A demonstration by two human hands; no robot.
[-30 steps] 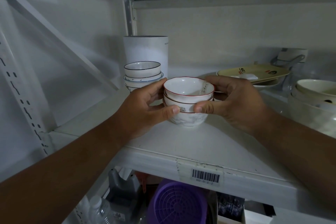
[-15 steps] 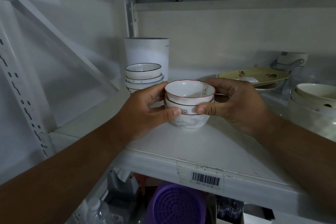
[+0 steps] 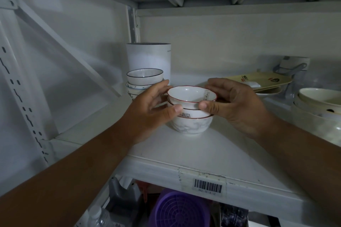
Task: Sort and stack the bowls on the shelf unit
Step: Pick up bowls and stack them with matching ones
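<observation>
You've got both hands on the short stack of white ceramic bowls with thin red rims (image 3: 191, 106), which sits on the white metal shelf (image 3: 212, 155) about mid-width, a bit back from the front edge. Your left hand (image 3: 147, 110) curls around the stack's left side, thumb pressed on the front. Your right hand (image 3: 238, 105) grips the right side the same way, thumb on the top bowl's wall. Toward the back-left corner there's another stack of white bowls with dark blue rims (image 3: 144, 83), right in front of a tall white cylinder container (image 3: 149, 57). Yellowish plates (image 3: 262, 81) lie along the back, cream bowls (image 3: 319, 101) at the right edge.
</observation>
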